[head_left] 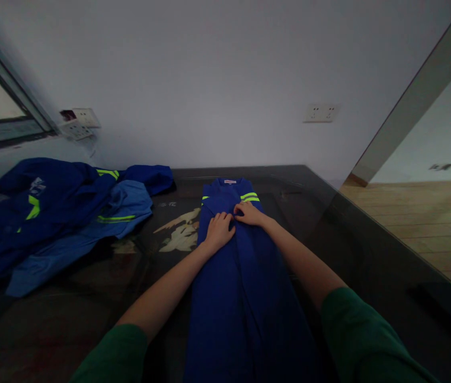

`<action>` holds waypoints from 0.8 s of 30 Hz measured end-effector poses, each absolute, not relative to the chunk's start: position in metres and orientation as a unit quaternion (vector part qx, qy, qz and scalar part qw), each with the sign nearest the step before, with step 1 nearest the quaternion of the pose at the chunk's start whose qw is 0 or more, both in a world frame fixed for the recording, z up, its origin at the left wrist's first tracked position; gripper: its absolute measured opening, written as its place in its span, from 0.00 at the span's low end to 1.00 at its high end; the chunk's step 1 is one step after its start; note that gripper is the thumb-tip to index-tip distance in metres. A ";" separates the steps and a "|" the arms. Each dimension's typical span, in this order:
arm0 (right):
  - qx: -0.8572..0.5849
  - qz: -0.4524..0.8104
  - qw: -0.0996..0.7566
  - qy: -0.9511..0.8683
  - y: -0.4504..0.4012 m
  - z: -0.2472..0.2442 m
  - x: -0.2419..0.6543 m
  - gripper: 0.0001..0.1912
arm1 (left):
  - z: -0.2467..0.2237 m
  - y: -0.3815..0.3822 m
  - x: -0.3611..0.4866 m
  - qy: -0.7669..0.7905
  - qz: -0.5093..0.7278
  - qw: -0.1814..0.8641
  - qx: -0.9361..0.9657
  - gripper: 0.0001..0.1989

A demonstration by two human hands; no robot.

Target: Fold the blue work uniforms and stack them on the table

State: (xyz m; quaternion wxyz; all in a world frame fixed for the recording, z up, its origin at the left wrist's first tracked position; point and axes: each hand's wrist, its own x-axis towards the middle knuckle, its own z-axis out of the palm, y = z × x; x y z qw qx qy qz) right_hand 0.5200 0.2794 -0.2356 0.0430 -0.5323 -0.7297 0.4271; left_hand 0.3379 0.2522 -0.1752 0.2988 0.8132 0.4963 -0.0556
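Observation:
A dark blue work garment (pixel 225 282) with yellow-green stripes lies lengthwise on the dark table. Its collar and white label point to the wall, its sides are folded inward, and the near end runs out of view. My left hand (pixel 220 230) rests on the upper part, fingers stretched and lying on the cloth. Just to its right, my right hand (pixel 249 214) has bent fingers pinching the cloth near the middle seam. The thumbs are close together, and the fingertips of the right hand are partly hidden.
Loose dark blue (pixel 61 197) and lighter blue (pixel 77 239) work clothes are heaped at the left of the table (pixel 329 255). A pale picture decorates its top. A dark flat object (pixel 444 308) lies at the right. The wall with sockets (pixel 321 113) borders the far edge.

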 end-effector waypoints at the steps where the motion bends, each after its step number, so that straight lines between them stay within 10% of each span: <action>1: -0.538 0.424 0.044 -0.727 0.277 -0.235 0.519 0.08 | -0.176 0.253 0.336 0.491 -0.051 0.308 0.813 0.08; 11: -0.576 0.381 0.128 -0.711 0.244 -0.189 0.523 0.14 | -0.188 0.251 0.333 0.447 0.013 0.366 0.816 0.13; 20: -0.553 0.546 0.132 -0.615 0.112 0.004 0.572 0.07 | -0.201 0.276 0.352 0.534 0.023 0.403 0.743 0.14; 24: -0.523 0.563 0.068 -0.636 0.039 0.055 0.560 0.21 | -0.205 0.278 0.367 0.542 -0.002 0.426 0.724 0.10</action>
